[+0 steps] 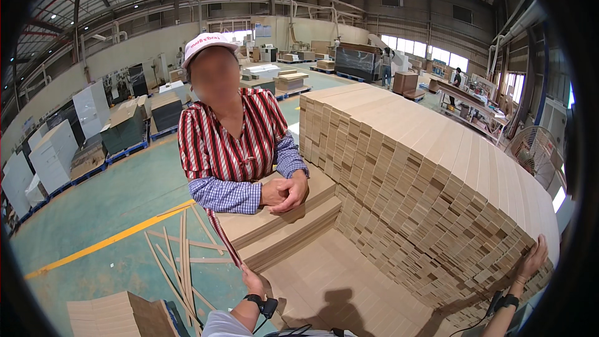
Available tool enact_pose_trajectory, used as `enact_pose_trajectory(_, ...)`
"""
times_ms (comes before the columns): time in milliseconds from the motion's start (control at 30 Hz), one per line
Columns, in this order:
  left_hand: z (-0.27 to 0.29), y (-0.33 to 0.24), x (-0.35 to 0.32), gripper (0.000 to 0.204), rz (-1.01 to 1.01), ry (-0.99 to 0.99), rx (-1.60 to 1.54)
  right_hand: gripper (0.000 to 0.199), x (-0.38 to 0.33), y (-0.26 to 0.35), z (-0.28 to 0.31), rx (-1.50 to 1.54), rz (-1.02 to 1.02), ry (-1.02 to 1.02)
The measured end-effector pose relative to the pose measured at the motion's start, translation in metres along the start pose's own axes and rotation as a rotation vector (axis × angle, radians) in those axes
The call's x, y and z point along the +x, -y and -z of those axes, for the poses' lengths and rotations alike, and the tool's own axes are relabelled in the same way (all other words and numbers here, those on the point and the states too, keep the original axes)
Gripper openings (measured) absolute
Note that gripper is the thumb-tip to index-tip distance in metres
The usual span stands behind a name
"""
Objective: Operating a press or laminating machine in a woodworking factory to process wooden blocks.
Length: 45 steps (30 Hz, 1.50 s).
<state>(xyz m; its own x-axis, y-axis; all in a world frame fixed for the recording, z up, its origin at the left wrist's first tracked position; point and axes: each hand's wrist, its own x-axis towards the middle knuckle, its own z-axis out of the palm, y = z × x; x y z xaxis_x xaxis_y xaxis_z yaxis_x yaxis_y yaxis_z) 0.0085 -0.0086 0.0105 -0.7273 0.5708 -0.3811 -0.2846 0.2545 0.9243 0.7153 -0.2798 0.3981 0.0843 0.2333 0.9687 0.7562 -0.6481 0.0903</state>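
A tall stack of narrow light-brown wooden boards (405, 181) fills the right side, its cut ends facing me. My right hand (533, 257) rests against the near right corner of that stack, fingers stretched out and holding nothing. My left hand (253, 282) is low in the middle, by the near corner of a lower stepped stack of boards (290, 231); its fingers look extended, with nothing seen in them. Both wrists wear black bands. Across the lower stack leans a co-worker (240, 131) in a striped top and checked sleeves, hands clasped on the boards.
Loose thin wood strips (184, 262) lie on the green floor to the left, near a yellow line (112, 246). Another board stack (118, 315) stands at the lower left. Panels on blue pallets (128, 150) line the left side. A fan (533, 150) stands at the right.
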Motion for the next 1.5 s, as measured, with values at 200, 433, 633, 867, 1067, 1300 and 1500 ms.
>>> enact_pose_trajectory(200,0.0,0.0,0.0,0.068,-0.034,0.014,-0.032,0.033,0.002,0.005,0.004,0.008,-0.004,0.008)
enact_pose_trajectory(433,0.0,-0.016,-0.015,0.069,0.011,0.008,-0.02,0.033,0.001,0.002,0.002,0.01,-0.002,0.009)
enact_pose_trajectory(633,0.0,-0.024,-0.025,0.071,0.005,0.024,-0.029,0.032,0.002,0.004,0.002,0.014,-0.012,0.01)
enact_pose_trajectory(867,0.005,-0.02,-0.024,0.072,0.033,-0.02,-0.013,0.032,-0.001,-0.004,0.003,-0.001,0.004,0.021)
enact_pose_trajectory(1067,0.006,0.004,-0.001,0.07,-0.025,0.014,-0.069,0.032,0.0,0.0,0.006,0.005,-0.011,0.019)
enact_pose_trajectory(1300,-0.015,-0.003,-0.01,0.064,-0.107,0.135,-0.11,0.028,0.009,0.007,0.007,0.044,0.061,-0.131)
enact_pose_trajectory(1500,0.029,0.047,0.064,0.058,-0.193,0.391,-0.261,0.028,0.029,0.058,0.028,0.099,0.015,-0.123)
